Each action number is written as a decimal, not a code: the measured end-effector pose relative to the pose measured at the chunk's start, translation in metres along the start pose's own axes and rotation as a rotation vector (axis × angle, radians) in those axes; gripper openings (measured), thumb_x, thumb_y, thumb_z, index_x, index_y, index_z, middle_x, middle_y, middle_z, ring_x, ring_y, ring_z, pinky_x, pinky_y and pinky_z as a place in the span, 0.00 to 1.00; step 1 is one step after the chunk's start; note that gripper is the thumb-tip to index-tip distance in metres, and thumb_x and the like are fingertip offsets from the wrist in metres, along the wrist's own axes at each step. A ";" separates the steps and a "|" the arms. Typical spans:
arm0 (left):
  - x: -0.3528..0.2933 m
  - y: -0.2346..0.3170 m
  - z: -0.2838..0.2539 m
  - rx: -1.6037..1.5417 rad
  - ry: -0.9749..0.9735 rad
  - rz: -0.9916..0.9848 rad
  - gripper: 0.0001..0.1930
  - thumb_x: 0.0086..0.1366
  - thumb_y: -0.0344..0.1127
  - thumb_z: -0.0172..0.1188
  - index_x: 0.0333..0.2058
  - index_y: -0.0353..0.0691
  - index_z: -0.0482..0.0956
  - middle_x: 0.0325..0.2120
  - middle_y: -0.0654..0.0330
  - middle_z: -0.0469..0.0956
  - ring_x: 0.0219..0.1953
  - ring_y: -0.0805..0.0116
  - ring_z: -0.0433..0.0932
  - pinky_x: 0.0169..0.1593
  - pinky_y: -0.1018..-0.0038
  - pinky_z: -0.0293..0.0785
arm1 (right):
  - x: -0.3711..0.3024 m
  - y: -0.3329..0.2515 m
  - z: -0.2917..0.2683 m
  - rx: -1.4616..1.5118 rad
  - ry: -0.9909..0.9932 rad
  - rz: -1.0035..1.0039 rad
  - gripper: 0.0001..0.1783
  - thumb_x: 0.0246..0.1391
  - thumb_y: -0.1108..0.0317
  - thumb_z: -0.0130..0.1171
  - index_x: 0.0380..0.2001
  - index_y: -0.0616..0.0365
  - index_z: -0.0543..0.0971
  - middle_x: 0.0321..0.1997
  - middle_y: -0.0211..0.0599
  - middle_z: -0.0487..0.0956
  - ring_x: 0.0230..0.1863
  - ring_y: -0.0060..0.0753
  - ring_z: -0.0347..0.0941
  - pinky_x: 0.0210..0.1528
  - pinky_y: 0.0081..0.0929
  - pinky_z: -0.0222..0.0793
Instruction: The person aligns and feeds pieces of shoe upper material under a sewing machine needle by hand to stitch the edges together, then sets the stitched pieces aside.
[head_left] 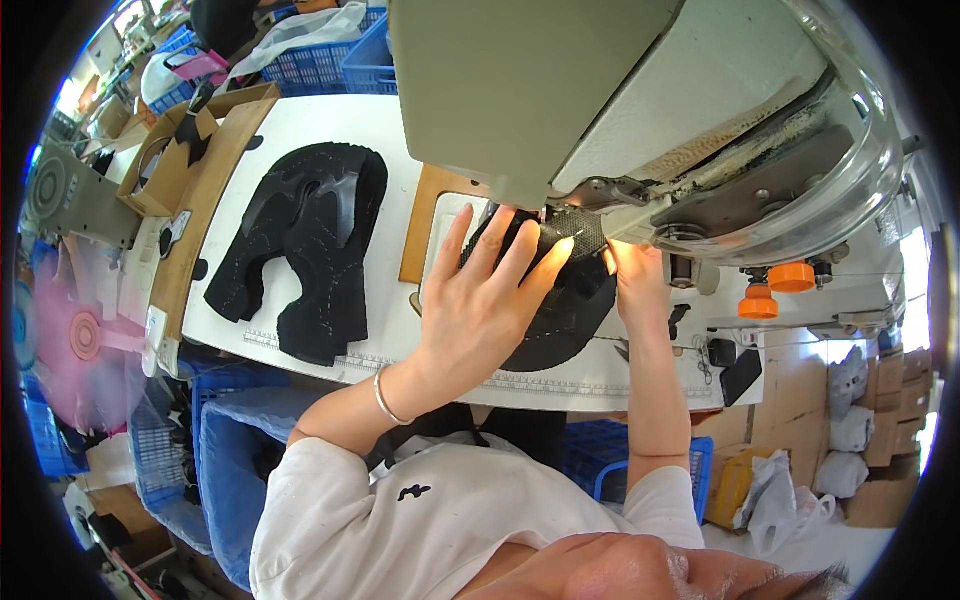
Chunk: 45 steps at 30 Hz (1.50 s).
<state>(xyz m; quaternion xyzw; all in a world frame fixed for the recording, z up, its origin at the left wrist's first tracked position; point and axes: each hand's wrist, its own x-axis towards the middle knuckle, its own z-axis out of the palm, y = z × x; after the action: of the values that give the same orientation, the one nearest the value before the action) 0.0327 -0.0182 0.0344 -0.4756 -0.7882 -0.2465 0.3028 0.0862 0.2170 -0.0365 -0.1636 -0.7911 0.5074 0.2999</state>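
A black shoe upper [560, 320] lies on the white table under the head of the sewing machine [500, 90]. My left hand [475, 300] rests on its left part, fingers stretched out and spread. A dark textured patch [578, 232] shows by the needle area, lit by the machine's lamp. At the right edge of the upper my right hand [637, 280] has thumb and fingers closed on the material; some fingertips are hidden by the machine. To the left lies a stack of black shoe uppers [330, 235] with white dashed marking lines.
A ruler strip [500, 383] runs along the table's front edge. Dark snips [622, 349] and a black box [740, 377] lie at the right. A cardboard box [165, 165], blue baskets [310, 65] and a blue-lined bin [240, 430] surround the table.
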 end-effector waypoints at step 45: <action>-0.003 -0.056 0.017 -0.332 0.076 0.120 0.20 0.58 0.35 0.65 0.48 0.34 0.80 0.52 0.51 0.76 0.52 0.51 0.75 0.58 0.63 0.72 | -0.053 -0.077 0.049 -0.081 0.254 -0.211 0.18 0.56 0.68 0.63 0.49 0.63 0.78 0.46 0.40 0.80 0.46 0.30 0.75 0.53 0.26 0.68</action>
<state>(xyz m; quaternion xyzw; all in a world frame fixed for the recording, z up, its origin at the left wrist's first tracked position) -0.0203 -0.0329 0.0148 -0.5558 -0.6948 -0.3725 0.2638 0.0993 0.1191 0.0016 -0.1545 -0.7794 0.4161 0.4421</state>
